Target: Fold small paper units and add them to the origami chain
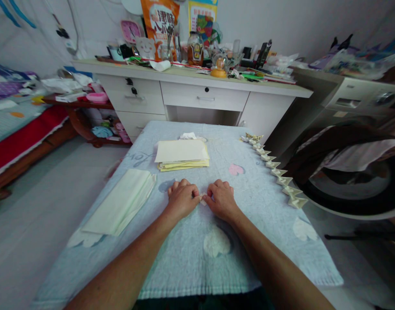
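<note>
Between my two hands is a small piece of folded pale paper (203, 199), mostly hidden by the fingers. My left hand (183, 197) pinches its left side with thumb and forefinger, the other fingers curled. On the other side, my right hand (222, 198) grips it the same way. Both hands rest low over the blue cloth. Beyond them lies a stack of cream and yellow paper sheets (183, 151). A pale green folded stack of paper (121, 202) lies to the left. Along the right edge runs a row of folded paper pieces (278, 172).
A blue patterned cloth (184, 258) covers the table. Behind it stands a white desk (204, 97) crowded with a jar (195, 49), an orange bag (160, 26) and a pink clock (130, 31). A washing machine (352, 99) with its door open is at right, a bed (23, 133) at left.
</note>
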